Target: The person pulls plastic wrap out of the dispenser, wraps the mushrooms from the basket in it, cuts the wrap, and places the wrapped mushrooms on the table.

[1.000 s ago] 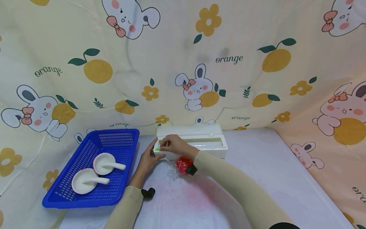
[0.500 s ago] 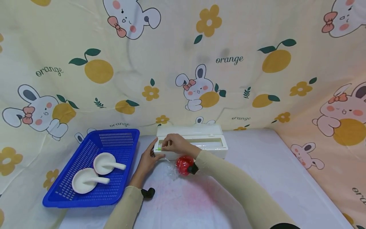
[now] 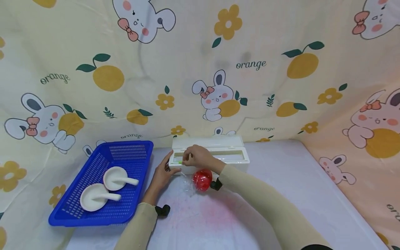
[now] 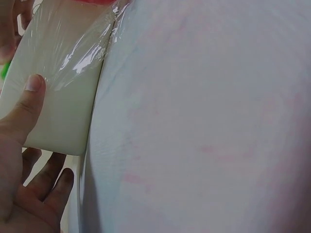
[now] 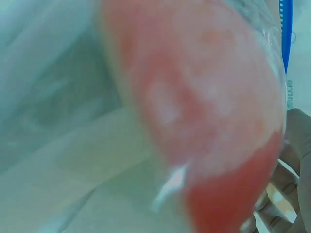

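A white cling film dispenser (image 3: 240,167) stands at the back of the table with its lid (image 3: 212,141) raised. At its left end my left hand (image 3: 161,175) grips the box, thumb on the front and fingers round the end. My right hand (image 3: 200,158) pinches a small green slide cutter (image 3: 180,162) on the front edge, mostly hidden by the fingers. From the dispenser, clear film (image 4: 73,48) hangs over the front in the left wrist view. Below the right wrist lies a round red object (image 3: 202,180) covered by film; its kind is unclear.
To the left, a blue plastic basket (image 3: 134,211) contains two white ladle-like spoons (image 3: 93,198) with short handles. A patterned cloth (image 3: 187,52) hangs close behind the dispenser. The white tablecloth (image 3: 193,222) has pink stains near the front.
My right hand has slid a little to the right along the dispenser's front edge, with the green slide cutter. The left hand keeps its grip on the left end.
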Demonstrator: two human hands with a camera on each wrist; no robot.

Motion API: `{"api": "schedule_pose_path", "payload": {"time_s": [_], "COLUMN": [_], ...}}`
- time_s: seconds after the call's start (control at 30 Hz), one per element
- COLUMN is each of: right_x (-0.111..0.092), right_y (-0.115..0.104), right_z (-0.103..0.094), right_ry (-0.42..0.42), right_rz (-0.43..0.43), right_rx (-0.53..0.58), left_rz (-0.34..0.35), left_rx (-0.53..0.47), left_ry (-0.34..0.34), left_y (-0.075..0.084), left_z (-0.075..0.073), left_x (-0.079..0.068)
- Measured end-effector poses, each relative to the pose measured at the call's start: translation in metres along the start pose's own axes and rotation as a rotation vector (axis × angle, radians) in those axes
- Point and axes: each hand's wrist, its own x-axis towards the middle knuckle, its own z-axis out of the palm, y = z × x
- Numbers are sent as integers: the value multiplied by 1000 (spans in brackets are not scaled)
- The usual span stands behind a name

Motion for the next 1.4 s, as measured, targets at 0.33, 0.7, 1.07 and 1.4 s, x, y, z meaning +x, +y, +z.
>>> {"api": "schedule_pose_path", "payload": {"time_s": [0.33,0.7,1.07,1.4], "right_x": [-29,-75,-81,-80], "right_y": [23,62,68,67], "right_z": [-23,-48,-43,-43], "right_ry": [4,10,31,51], "right_rz": [24,28,-31,-8], "right_rx": [-14,-92,-4,-23], "left_rz": [-25,-50,-16,-16], "left_rx": [6,12,1,30], "left_ry": [25,21,21,23], "left_y": [-3,-2,-3,-1], "left_z": [-3,-2,-1,5], "left_x": [0,0,-1,1]}}
